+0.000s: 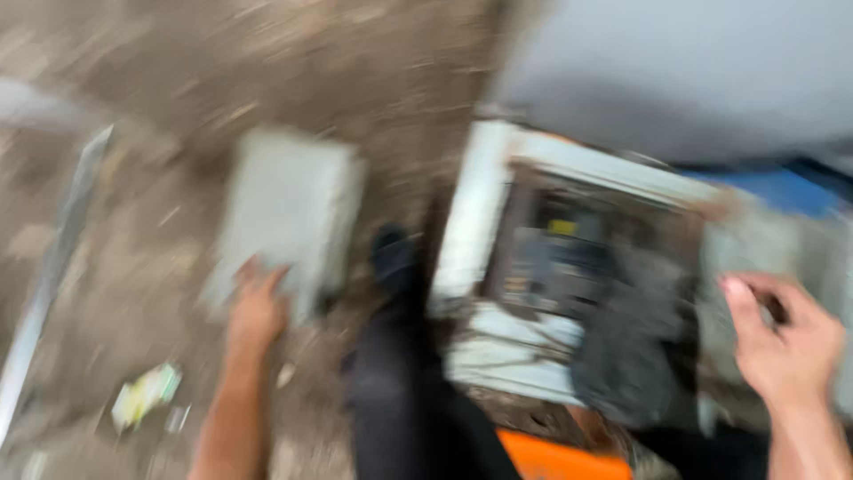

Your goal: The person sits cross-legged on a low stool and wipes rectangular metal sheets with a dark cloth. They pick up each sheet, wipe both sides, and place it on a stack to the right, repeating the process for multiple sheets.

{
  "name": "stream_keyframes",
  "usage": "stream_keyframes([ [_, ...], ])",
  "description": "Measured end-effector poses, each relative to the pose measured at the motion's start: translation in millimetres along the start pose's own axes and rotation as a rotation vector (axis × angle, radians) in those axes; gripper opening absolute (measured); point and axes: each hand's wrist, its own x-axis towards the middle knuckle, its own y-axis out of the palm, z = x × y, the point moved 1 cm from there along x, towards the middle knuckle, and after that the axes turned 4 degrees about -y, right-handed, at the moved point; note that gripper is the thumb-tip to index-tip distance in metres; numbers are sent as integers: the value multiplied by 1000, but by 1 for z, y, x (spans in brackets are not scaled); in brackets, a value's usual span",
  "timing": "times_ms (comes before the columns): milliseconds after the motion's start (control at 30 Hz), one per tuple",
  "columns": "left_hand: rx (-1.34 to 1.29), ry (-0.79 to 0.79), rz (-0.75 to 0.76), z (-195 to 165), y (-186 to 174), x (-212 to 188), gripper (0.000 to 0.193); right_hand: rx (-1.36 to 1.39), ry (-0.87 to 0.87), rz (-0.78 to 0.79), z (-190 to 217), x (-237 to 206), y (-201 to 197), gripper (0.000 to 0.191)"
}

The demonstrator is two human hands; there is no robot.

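Note:
The whole view is motion-blurred. My left hand (257,307) grips the near edge of a flat grey rectangular panel (289,209), held over dusty ground. My right hand (786,342) is at the right side of an opened white box-like unit (480,222), fingers curled on a pale grey part (751,253) at its right edge; the grip is too blurred to confirm. Dark components with a small yellow patch (560,253) show inside the unit.
My dark trouser leg and shoe (395,356) stand between the panel and the unit. A long metal strip (53,276) lies at the left. A greenish scrap (147,396) lies on the ground. An orange surface (551,458) and a blue surface (782,188) border the unit.

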Motion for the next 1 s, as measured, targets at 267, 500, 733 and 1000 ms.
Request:
stream_keyframes([
  [267,-220,308,-554,-117,-14,9,49,-279,813,-540,-155,-47,-181,65],
  [500,-333,565,-287,-357,-72,-1,38,-74,1024,-672,-222,-70,-221,81],
  [733,-345,1010,473,-661,35,-156,29,91,960,-683,-254,-92,-228,49],
  [1000,-495,642,735,-814,165,-283,44,368,1180,-493,-257,-119,-250,42],
])
